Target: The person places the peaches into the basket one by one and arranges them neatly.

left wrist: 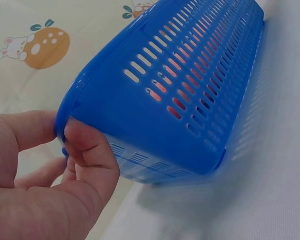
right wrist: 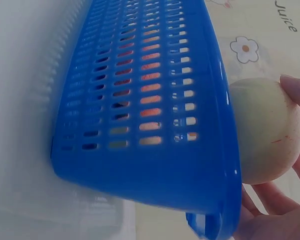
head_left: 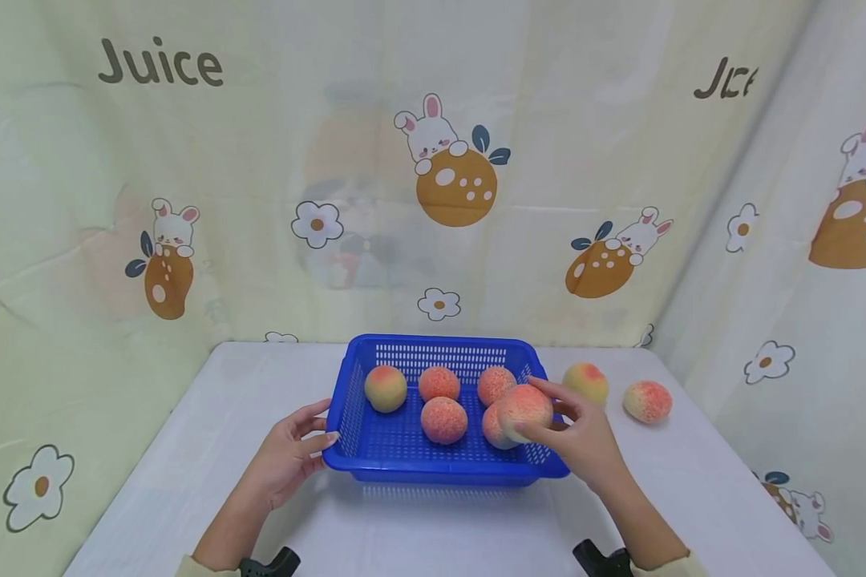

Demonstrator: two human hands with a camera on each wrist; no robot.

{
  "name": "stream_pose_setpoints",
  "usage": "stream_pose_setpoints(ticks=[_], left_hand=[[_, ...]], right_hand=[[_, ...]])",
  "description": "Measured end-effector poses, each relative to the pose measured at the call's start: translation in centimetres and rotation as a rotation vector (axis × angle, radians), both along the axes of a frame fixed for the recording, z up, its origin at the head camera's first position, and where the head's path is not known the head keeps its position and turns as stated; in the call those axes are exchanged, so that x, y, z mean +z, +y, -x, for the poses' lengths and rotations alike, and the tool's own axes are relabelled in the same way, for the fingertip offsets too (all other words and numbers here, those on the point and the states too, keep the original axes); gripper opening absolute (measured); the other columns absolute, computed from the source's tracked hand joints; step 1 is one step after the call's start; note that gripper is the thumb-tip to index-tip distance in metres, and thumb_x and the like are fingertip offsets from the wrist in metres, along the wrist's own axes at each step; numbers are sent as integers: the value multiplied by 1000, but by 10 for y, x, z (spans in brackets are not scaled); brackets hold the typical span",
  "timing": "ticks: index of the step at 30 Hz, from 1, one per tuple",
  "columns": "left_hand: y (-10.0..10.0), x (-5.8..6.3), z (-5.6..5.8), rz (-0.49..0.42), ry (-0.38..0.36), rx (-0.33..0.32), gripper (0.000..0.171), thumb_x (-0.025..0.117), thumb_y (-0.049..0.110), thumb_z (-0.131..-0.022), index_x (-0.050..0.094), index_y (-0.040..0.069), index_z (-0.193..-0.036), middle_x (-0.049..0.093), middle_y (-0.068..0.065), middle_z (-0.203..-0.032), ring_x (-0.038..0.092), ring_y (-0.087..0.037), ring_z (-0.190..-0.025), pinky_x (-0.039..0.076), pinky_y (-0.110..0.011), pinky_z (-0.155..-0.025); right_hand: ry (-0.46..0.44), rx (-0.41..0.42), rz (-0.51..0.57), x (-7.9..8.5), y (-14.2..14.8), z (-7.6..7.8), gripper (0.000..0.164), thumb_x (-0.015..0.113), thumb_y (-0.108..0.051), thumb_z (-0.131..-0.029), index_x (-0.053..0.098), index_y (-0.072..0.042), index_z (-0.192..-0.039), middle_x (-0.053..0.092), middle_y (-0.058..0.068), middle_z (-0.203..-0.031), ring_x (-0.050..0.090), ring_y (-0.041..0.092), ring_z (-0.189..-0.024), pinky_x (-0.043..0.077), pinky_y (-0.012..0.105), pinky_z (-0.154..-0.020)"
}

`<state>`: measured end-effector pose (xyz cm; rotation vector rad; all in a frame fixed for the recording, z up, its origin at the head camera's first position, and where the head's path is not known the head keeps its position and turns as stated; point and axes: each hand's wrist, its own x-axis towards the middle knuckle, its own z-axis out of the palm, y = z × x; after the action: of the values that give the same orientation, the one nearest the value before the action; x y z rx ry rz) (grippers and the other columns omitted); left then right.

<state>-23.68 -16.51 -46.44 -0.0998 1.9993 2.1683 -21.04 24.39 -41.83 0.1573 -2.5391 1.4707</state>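
A blue plastic basket (head_left: 443,466) with slotted walls stands on the white table, with several peaches in it. My left hand (head_left: 289,453) grips its left rim, the thumb on one side and fingers curled on the other, as the left wrist view shows (left wrist: 60,175). In my right hand (head_left: 584,437) is a pink and pale yellow peach (head_left: 525,410), held between thumb and fingers above the basket's right end. It partly covers another peach (head_left: 496,429) lying below. In the right wrist view the held peach (right wrist: 267,130) shows its pale side just past the rim.
Two more peaches lie on the table right of the basket: a yellow one (head_left: 586,383) partly behind my right hand and a pink one (head_left: 647,401) farther right. A printed curtain (head_left: 354,144) hangs behind the table (head_left: 209,449) and along its sides.
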Motion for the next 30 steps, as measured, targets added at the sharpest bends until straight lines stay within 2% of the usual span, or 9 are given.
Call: stream_pose_setpoints(ticks=[6,11,21,25,30], left_hand=[[0,0,0,4,-1,2,63,67,4,-97,43,14,-155,53,-17,-128,65,-23,-100,61,-31,-82],[0,0,0,6,0,2,63,68,5,-97,43,14,-154,53,-17,-128,65,-23,-100,61,-31,-82],[1,-1,0,18,0,7,63,68,5,-97,43,14,-155,53,-17,-127,65,-22,-100,61,-31,-82],[1,0,0,15,3,4,63,68,6,-97,43,15,-155,53,-17,-127,65,-22,-100,61,-31,-82],[1,1,-1,16,3,4,63,67,5,-97,43,14,-155,54,-17,-127,65,-23,-101,61,-32,-83]], right_hand=[[-13,-3,-23,-1,-8,5,68,86,-39,-83,60,-22,-143,62,9,-141,63,29,-116,57,23,-87],[-21,7,-36,-1,-14,8,70,86,-39,-82,59,-21,-144,61,10,-143,63,28,-116,60,35,-92],[-37,39,-20,-3,-24,14,71,86,-37,-83,58,-21,-146,59,10,-147,62,30,-119,59,41,-94],[-58,38,-6,-3,-29,16,73,87,-40,-81,58,-21,-145,60,10,-144,61,29,-117,59,36,-91],[-63,64,24,-5,-37,22,75,90,-40,-78,60,-22,-144,65,4,-136,61,26,-112,58,28,-86]])
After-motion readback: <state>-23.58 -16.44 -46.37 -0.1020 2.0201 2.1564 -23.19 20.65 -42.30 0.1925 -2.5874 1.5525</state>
